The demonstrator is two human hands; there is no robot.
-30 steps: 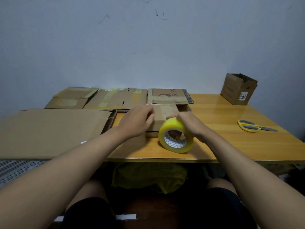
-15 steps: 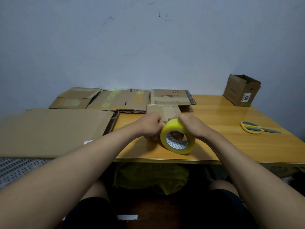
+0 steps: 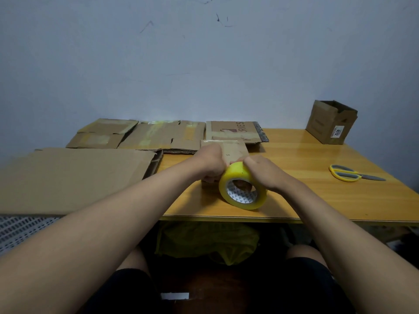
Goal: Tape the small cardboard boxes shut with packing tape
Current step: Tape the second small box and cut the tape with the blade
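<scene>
One head view covers everything. Both hands meet near the front edge of the table (image 3: 317, 177): the right hand (image 3: 263, 172) curls over the top of the yellow tape roll (image 3: 242, 185), which stands on edge, while the left hand (image 3: 212, 165), fingers curled, seems to grip the near side of the small cardboard box (image 3: 235, 149) just behind the roll. Whether it pinches the tape end cannot be told.

Risks, as I judge them: the box is light, so a pull on the tape could drag or tip it if the left hand eases off; the strip could go down skewed or fold onto itself, since the loose end is hidden behind the hands. The scissors (image 3: 349, 174) lie well apart toward the right edge, so cutting means releasing one hand.

Count: one tape roll, one box in hand, one open box (image 3: 331, 122) at the far right corner, one pair of scissors, about three flattened cartons (image 3: 163, 134) along the back edge, and one large cardboard sheet (image 3: 74, 177) at the left.
</scene>
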